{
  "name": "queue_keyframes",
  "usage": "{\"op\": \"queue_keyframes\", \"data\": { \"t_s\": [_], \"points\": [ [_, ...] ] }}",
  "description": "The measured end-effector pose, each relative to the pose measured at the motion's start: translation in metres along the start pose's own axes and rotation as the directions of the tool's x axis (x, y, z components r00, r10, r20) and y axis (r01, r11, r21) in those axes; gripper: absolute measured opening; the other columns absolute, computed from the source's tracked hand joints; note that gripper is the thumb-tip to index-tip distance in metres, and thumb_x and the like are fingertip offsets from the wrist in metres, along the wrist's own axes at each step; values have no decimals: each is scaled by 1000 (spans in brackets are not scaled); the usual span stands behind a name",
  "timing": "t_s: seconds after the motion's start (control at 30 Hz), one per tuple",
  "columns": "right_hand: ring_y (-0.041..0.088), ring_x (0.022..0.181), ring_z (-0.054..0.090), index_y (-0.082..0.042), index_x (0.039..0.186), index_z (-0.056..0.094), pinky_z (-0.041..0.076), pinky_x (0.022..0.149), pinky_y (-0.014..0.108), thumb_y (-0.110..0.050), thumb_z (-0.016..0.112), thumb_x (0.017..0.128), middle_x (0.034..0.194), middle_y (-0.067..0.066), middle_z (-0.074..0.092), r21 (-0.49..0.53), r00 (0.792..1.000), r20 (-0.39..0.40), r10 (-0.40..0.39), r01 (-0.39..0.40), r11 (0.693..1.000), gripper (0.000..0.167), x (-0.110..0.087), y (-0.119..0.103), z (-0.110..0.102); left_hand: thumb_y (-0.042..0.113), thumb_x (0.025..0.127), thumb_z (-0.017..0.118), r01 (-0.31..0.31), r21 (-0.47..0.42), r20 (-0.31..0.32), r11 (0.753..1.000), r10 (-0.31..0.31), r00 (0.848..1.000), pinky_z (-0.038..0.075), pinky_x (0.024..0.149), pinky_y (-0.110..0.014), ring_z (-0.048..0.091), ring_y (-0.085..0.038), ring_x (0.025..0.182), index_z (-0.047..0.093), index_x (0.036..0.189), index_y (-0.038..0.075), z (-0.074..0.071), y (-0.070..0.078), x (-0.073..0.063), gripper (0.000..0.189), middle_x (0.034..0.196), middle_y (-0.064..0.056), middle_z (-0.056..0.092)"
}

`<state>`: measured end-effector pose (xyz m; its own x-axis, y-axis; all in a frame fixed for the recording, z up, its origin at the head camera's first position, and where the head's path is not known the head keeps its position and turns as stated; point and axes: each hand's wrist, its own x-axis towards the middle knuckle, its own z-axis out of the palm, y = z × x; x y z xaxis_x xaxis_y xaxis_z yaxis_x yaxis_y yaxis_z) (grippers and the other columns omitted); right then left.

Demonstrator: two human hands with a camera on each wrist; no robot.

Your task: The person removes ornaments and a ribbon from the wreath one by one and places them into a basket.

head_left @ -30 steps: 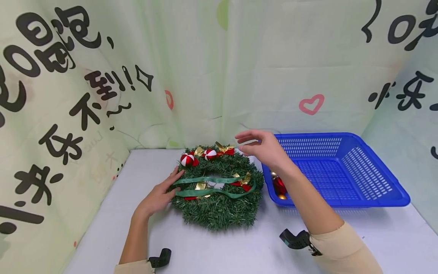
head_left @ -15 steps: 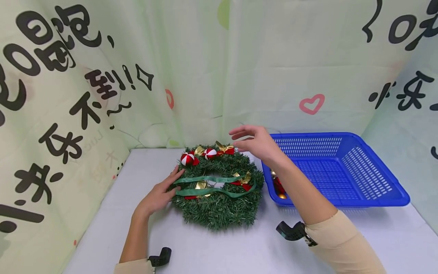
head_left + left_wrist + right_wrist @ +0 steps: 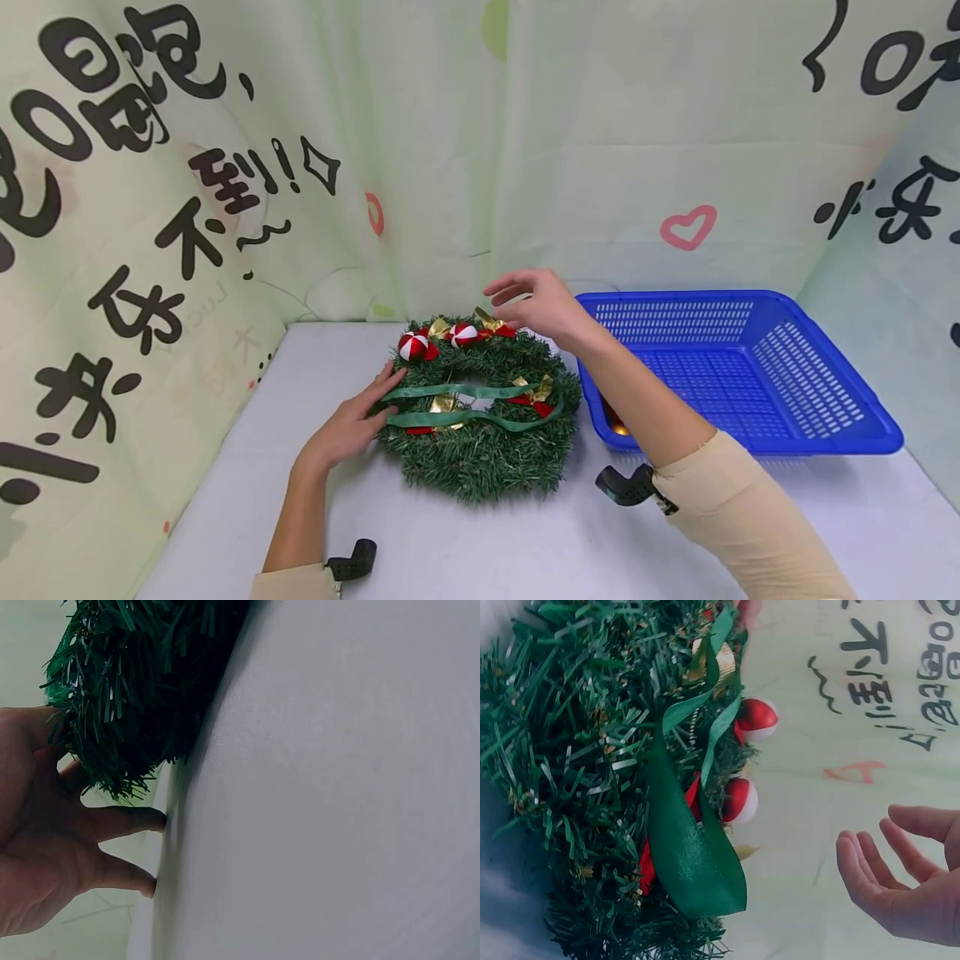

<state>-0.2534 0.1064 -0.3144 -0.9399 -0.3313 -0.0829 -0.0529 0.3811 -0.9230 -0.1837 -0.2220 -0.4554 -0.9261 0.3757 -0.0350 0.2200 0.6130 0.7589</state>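
Observation:
A green wreath (image 3: pixel 480 467) lies on the white table, dressed with red-and-white balls (image 3: pixel 463 335), red and gold bows (image 3: pixel 531 398) and a loop of green ribbon (image 3: pixel 480 417) across its middle. My left hand (image 3: pixel 348 425) rests against the wreath's left side, its thumb near the ribbon ends. In the left wrist view, two straight fingertips (image 3: pixel 142 885) reach down to the table beside the wreath's edge. Over the wreath's back right hovers my right hand (image 3: pixel 536 304), fingers relaxed and nothing between them; the right wrist view shows it apart from the greenery.
A blue plastic basket (image 3: pixel 847 442) stands to the right of the wreath. Gold and red ornaments (image 3: pixel 618 428) in its near left corner are mostly hidden by the right forearm. A pale curtain (image 3: pixel 600 167) with black lettering closes off the back and sides.
My right hand has drifted left and slightly upward, from beside the basket to above the wreath's back right. The left hand and the wreath have kept their places.

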Motion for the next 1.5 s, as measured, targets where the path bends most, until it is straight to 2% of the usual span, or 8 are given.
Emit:
{"op": "queue_keyframes", "data": {
  "t_s": [0.13,0.27,0.43,0.73,0.83,1.0,1.27,1.5],
  "points": [
    [32,110,69,-10,129,71,59,88,39,-8,69,97,130,15,68,-47,1000,16,17,-16,999,32,8,2,4,11,108,50,4,-2,-2,1000,-4,1000,22,124,-68,15,-40,159,28,167,25,0,0,0,64,177,-3,9],
    [37,110,69,-9,130,70,60,88,41,-6,69,98,132,18,66,-54,998,36,42,-40,998,32,15,5,8,12,108,49,8,-4,2,1000,-8,1000,21,124,-67,14,-39,160,27,167,26,0,0,1,64,177,-3,8],
    [39,111,68,-8,130,70,59,78,32,-5,69,98,132,19,67,-64,996,53,71,-68,996,33,24,8,14,13,108,49,15,-5,8,1000,-15,1000,21,124,-67,14,-39,160,26,167,27,0,-2,1,65,177,-2,8],
    [43,115,67,-7,129,70,57,98,53,-4,69,96,137,24,64,-105,994,69,88,-81,991,33,36,11,23,14,108,49,12,-5,1,1000,-12,1000,21,125,-65,14,-38,160,27,167,27,-2,-2,1,64,177,-2,8],
    [40,105,69,-8,128,71,57,96,54,-3,68,96,135,23,65,-118,994,67,87,-79,990,32,38,12,25,14,108,50,15,-6,-3,1000,-15,1000,20,125,-65,14,-38,160,28,167,27,-2,-1,1,64,177,-1,8],
    [23,82,66,-9,127,71,56,90,53,-2,69,95,133,21,68,-142,994,61,93,-84,986,32,44,13,28,13,108,50,16,-11,-1,1000,-16,1000,21,125,-66,14,-37,160,28,167,25,-1,-1,0,64,177,-3,9],
    [37,101,69,-8,128,71,56,89,51,-1,69,95,131,21,69,-158,990,84,115,-100,982,34,51,15,34,13,108,50,24,-17,8,1000,-23,1000,22,125,-66,14,-38,160,28,167,26,-1,-1,0,64,177,-2,9],
    [24,80,64,-5,132,69,56,81,44,0,69,95,122,20,73,-138,984,114,137,-121,983,38,59,17,39,15,108,50,25,-14,9,1000,-25,1000,22,125,-65,14,-36,160,27,167,28,-1,-1,0,64,177,-2,8]
  ]
}}
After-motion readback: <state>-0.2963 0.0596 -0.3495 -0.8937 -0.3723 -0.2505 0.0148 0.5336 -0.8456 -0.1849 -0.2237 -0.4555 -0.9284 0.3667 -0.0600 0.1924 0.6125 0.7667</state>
